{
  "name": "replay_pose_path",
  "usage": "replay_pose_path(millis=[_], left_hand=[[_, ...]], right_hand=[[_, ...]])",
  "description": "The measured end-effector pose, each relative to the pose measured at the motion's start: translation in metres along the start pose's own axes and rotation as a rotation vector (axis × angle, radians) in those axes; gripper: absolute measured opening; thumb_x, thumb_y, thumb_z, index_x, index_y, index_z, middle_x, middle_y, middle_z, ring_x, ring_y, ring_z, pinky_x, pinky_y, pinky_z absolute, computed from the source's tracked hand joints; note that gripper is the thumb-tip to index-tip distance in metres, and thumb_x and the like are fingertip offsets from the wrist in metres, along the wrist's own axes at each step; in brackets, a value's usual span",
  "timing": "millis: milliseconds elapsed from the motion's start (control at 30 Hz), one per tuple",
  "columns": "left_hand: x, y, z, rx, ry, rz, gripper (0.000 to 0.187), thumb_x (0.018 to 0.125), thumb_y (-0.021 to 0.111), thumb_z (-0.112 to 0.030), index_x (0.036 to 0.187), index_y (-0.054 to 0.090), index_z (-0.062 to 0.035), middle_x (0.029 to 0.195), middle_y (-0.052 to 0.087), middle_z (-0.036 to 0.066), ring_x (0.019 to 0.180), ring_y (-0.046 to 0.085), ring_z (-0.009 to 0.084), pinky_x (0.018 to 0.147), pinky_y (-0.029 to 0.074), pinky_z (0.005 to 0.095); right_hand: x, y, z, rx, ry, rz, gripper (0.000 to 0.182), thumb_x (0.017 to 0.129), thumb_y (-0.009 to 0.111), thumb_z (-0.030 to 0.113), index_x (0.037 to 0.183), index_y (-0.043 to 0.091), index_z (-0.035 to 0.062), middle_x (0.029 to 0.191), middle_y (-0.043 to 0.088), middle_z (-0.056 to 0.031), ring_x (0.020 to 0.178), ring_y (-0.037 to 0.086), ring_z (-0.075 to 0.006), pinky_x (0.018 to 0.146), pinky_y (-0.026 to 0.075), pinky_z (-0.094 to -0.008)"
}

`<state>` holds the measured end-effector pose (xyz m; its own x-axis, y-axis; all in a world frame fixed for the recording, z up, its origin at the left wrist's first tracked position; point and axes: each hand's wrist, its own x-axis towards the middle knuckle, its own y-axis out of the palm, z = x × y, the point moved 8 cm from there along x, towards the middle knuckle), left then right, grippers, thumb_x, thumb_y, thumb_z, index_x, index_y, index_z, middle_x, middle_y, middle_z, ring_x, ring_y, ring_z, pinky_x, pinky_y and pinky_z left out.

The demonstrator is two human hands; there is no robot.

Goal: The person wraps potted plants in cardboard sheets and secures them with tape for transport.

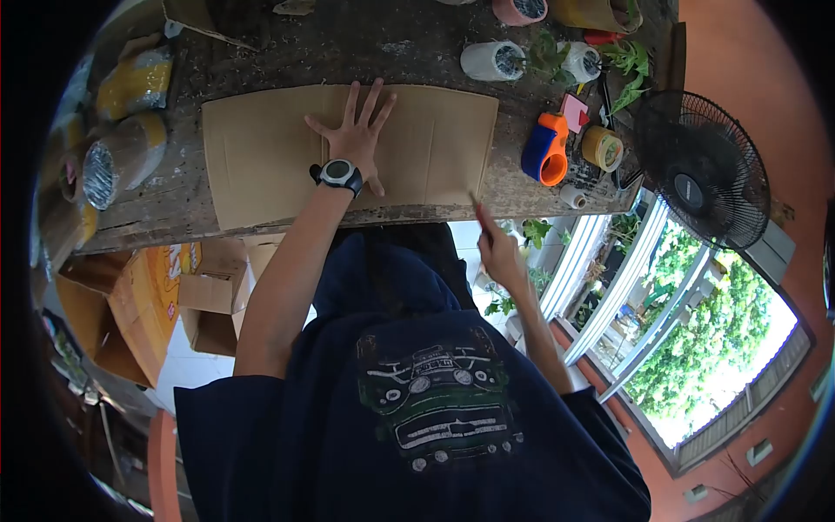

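A flat brown sheet of cardboard (261, 148) lies along the near edge of the worn wooden table. My left hand (355, 143), with a watch (338, 172) on its wrist, presses flat on the middle of the sheet, fingers spread. Beyond the table's near edge, my right hand (500, 257) is closed round a slim knife (484, 217) with a reddish handle. The knife points up at the sheet's lower right corner, its tip right at that edge in this view.
To the right stand an orange and blue tape dispenser (546, 150), a tape roll (602, 148) and a black fan (703, 170). White wrapped pots (491, 62) are at the back. Wrapped bundles (126, 161) lie at left; cardboard boxes (130, 304) sit below the table.
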<state>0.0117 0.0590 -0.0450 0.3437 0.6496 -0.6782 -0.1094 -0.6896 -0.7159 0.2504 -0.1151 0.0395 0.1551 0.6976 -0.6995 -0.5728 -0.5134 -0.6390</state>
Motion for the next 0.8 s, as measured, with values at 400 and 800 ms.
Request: replay_pose_path(millis=[400,800], left_hand=[[0.001,-0.001,0.003,-0.015,-0.001,-0.076,0.168,0.027,0.096,-0.056,0.160,-0.004,-0.0347,0.167,-0.014,-0.005,0.154,-0.007,0.0302,0.094,0.023,0.0924],[-0.002,-0.001,0.002,-0.007,-0.005,-0.049,0.165,0.032,0.095,-0.058,0.159,-0.008,-0.0358,0.166,-0.016,-0.004,0.154,-0.010,0.0302,0.095,0.022,0.0916]], right_hand=[[0.083,-0.076,0.069,-0.064,-0.241,-0.280,0.051,0.089,0.052,0.003,0.139,0.049,-0.0043,0.095,0.065,-0.0331,0.084,0.067,-0.0453,0.073,0.051,-0.0477],[0.026,-0.061,0.035,0.020,-0.160,-0.217,0.052,0.091,0.053,0.009,0.142,0.050,0.0022,0.084,0.064,-0.0297,0.074,0.068,-0.0383,0.070,0.050,-0.0423]])
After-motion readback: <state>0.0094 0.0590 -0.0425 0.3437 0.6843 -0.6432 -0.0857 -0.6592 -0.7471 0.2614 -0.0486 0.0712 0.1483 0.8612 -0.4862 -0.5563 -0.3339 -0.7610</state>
